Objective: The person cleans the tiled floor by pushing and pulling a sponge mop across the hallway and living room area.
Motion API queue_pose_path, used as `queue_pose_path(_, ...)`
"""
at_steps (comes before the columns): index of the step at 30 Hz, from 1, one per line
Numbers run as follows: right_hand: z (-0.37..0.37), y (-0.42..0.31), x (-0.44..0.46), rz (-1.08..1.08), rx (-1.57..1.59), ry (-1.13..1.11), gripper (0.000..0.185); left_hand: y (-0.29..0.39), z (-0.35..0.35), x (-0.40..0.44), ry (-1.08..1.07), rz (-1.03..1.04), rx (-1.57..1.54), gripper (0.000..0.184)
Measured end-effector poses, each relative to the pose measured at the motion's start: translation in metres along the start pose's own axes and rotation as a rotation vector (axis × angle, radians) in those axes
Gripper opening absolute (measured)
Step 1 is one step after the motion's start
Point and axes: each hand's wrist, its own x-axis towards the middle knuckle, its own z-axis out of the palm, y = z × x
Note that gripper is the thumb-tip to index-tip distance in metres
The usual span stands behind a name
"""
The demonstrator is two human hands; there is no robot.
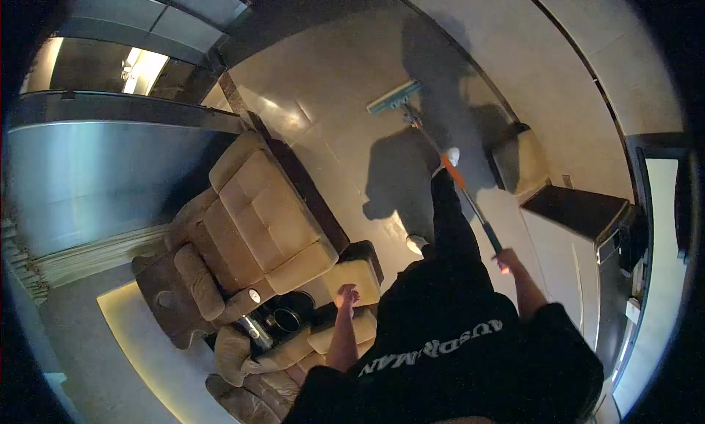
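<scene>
Right of the brown sofa [264, 211], the mop [453, 172] reaches out ahead of my right hand [507, 260], whose fingers are wrapped round its upper end. From that grip the long axis slants forward and leftward, past my shoe [452, 157], to the flat mop head [394, 96] beyond the sofa's far end. My left hand [347, 297], on the sofa side of me, is well apart from the handle; its fingers look loosely bent, but whether the tips touch I can't tell.
</scene>
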Motion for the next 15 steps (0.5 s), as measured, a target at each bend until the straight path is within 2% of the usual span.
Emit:
queue_pose_path(1, 0.004, 0.072, -0.002, -0.087, 0.271, -0.021, 0.019, -0.008, 0.001, -0.007, -0.023, 0.002, 0.034, 0.009)
queue_pose_path(2, 0.002, 0.093, -0.024, -0.335, -0.390, -0.038, 0.019, -0.021, -0.001, -0.001, -0.058, -0.100, 0.034, 0.007)
queue_pose_path(3, 0.006, 0.083, -0.072, -0.381, 0.055, -0.118, 0.013, -0.041, -0.004, 0.016, -0.095, -0.202, 0.037, 0.006)
queue_pose_path(4, 0.022, 0.017, -0.138, 0.073, 0.521, -0.097, 0.010, -0.054, -0.002, 0.027, -0.131, -0.307, 0.037, 0.005)
queue_pose_path(5, 0.031, 0.012, -0.151, 0.166, 0.431, -0.008, 0.010, -0.049, 0.014, 0.017, -0.080, -0.272, 0.208, 0.006)
queue_pose_path(6, 0.042, -0.006, -0.166, 0.173, 0.275, 0.154, 0.010, -0.049, 0.023, 0.019, -0.127, -0.260, 0.201, 0.008)
queue_pose_path(8, 0.048, -0.040, -0.181, 0.072, 0.389, 0.377, 0.010, -0.057, 0.038, 0.019, -0.211, -0.250, 0.176, 0.012)
queue_pose_path(10, 0.046, -0.079, -0.171, -0.082, -0.038, 0.631, 0.023, -0.065, 0.055, 0.029, -0.305, 0.369, 0.714, 0.018)
queue_pose_path(11, 0.040, -0.092, -0.159, 0.029, -0.114, 0.614, 0.029, -0.063, 0.063, 0.041, -0.337, 0.696, 0.980, 0.020)
queue_pose_path(12, 0.036, -0.087, -0.137, 0.006, -0.109, 0.632, 0.029, -0.055, 0.071, 0.051, -0.363, 1.031, 1.245, 0.023)
queue_pose_path(14, 0.024, -0.068, -0.082, -0.034, -0.097, 0.665, 0.027, -0.038, 0.092, 0.060, -0.378, 0.718, 0.906, 0.019)
queue_pose_path(15, 0.023, -0.095, -0.081, -0.028, -0.010, 0.650, 0.027, -0.032, 0.095, 0.059, -0.383, 0.553, 0.751, 0.018)
